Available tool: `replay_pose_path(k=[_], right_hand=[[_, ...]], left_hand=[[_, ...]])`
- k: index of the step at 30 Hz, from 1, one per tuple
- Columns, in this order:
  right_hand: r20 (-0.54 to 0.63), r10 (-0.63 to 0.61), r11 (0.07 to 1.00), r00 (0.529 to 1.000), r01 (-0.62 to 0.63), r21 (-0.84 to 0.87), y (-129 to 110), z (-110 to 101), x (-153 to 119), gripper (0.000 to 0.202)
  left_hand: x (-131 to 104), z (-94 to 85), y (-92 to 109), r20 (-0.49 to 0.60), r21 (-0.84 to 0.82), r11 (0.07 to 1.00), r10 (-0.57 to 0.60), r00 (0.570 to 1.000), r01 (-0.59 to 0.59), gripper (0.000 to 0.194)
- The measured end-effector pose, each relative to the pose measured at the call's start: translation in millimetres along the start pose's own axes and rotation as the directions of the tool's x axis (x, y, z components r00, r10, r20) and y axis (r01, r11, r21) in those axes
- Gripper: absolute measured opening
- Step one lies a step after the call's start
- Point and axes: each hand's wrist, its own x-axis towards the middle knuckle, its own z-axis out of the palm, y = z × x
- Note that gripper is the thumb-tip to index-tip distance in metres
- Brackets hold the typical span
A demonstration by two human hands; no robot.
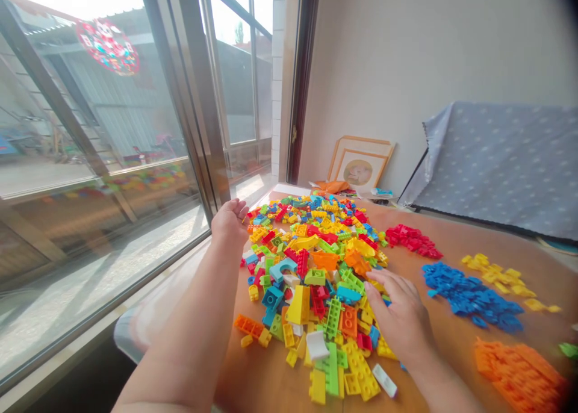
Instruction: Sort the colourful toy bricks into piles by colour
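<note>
A large mixed pile of toy building blocks (316, 259) in many colours spreads along the table. My left hand (231, 219) is at the pile's far left edge, its fingers loosely bent and apart, with no block visible in it. Over the right side of the pile, my right hand (400, 310) has its fingers stretched out beside an orange block (356, 261) and holds nothing I can see. Closer to me lie a yellow sloped block (298, 304), a white block (317, 345) and a long yellow block (361, 371).
Sorted heaps of red blocks (413, 240), blue blocks (472, 295), yellow blocks (501, 273) and orange blocks (519, 371) lie on the table (397, 220) at the right. A window (112, 220) borders the left side. Picture frames (361, 160) lean against the wall behind.
</note>
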Motion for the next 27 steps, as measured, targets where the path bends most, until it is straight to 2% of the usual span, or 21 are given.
replay_pose_path(k=[3,5,7,9,10,11,12,14,15,17,20,22,27], right_hand=[[0.000,-0.008,1.000,1.000,0.008,0.000,1.5,0.3,0.9,0.028],[0.001,-0.006,1.000,1.000,0.006,0.000,2.5,-0.3,1.4,0.028],[-0.005,-0.001,1.000,1.000,0.001,0.002,4.0,-0.8,1.2,0.028],[-0.014,0.002,1.000,1.000,-0.002,0.005,5.5,-1.0,0.5,0.028],[-0.018,0.000,1.000,1.000,0.000,0.008,6.1,-1.0,0.2,0.028],[-0.021,-0.003,1.000,1.000,0.003,0.011,6.4,-0.9,-0.1,0.028],[-0.022,-0.006,1.000,1.000,0.006,0.013,6.5,-0.8,-0.2,0.027],[-0.025,-0.009,1.000,1.000,0.009,0.018,6.2,-0.3,-0.2,0.027],[-0.028,-0.008,1.000,1.000,0.008,0.019,5.9,0.1,0.0,0.027],[-0.030,-0.002,1.000,1.000,0.003,0.020,5.1,0.9,0.4,0.026],[-0.017,0.012,1.000,1.000,-0.012,0.022,3.6,1.9,0.8,0.026],[-0.010,0.027,0.999,1.000,-0.027,0.018,2.9,2.0,0.6,0.026],[-0.008,0.050,0.999,0.999,-0.050,0.013,5.6,3.4,-1.6,0.026]], left_hand=[[5.9,-2.3,3.2,0.120,0.146,0.988,0.022,0.993,-0.040,0.020],[4.7,-6.8,6.9,0.233,0.267,0.962,-0.003,0.973,-0.061,0.021],[-0.1,-14.0,12.5,0.327,0.380,0.924,-0.079,0.942,-0.054,0.022],[-6.8,-23.5,20.1,0.415,0.514,0.856,-0.195,0.889,-0.052,0.023],[-10.2,-28.9,24.4,0.466,0.600,0.796,-0.264,0.844,-0.083,0.022],[-13.6,-34.5,28.6,0.527,0.695,0.700,-0.344,0.777,-0.162,0.019],[-16.7,-40.2,32.4,0.577,0.764,0.582,-0.424,0.698,-0.279,0.015],[-22.4,-51.6,37.6,0.617,0.781,0.347,-0.559,0.554,-0.519,0.008],[-24.9,-57.0,38.5,0.618,0.750,0.260,-0.602,0.505,-0.608,0.008],[-29.3,-66.8,36.6,0.613,0.678,0.142,-0.651,0.448,-0.722,0.015],[-34.7,-78.3,27.7,0.641,0.578,0.067,-0.654,0.402,-0.813,0.027],[-37.7,-83.7,21.0,0.669,0.532,0.039,-0.631,0.392,-0.846,0.027],[-43.6,-91.2,10.1,0.690,0.524,-0.035,-0.569,0.448,-0.851,0.016]])
